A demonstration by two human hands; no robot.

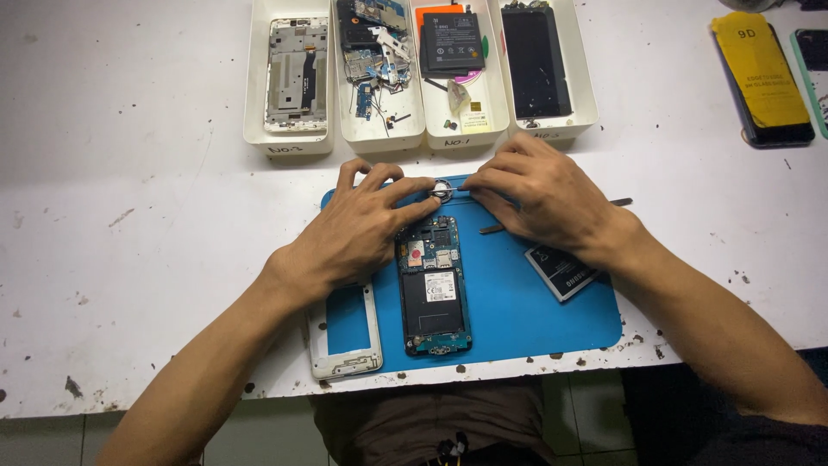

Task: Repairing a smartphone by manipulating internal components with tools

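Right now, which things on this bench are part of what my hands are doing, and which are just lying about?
In hand:
left hand and right hand, both at a small round part
opened phone
blue mat

Lying about:
white phone frame
loose battery
four white trays of phone parts
yellow-fronted phone

scuffed white worktable (129, 216), pale tiled floor (259, 440)

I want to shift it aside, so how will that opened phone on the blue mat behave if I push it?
The opened phone lies flat on the blue mat, so it should slide rather than tip, probably dragging a little. It looks rigid. Its exposed circuit board seems fragile, so push at the frame edge.
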